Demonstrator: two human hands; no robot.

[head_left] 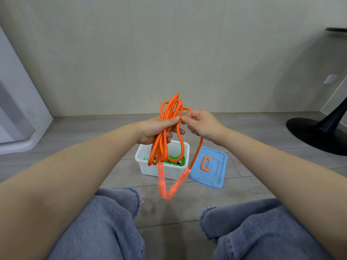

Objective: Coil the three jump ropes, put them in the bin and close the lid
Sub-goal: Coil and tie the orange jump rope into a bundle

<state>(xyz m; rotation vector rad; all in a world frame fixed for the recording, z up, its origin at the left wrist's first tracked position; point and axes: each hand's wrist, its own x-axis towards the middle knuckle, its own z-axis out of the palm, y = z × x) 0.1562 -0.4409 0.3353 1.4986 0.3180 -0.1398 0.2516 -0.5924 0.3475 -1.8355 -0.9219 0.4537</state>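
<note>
The left hand [156,129] is gripping the coiled orange jump rope [170,117] in a closed fist, above the white bin [148,170]. The right hand [201,126] is pinching one strand of it between thumb and fingers. The two handles [170,184] are hanging down, blurred. A green rope [177,159] is lying inside the bin. The blue lid [214,177] is lying on the floor, just beside the bin.

text: none legible | labels: none | brands: none | numbers: none
</note>
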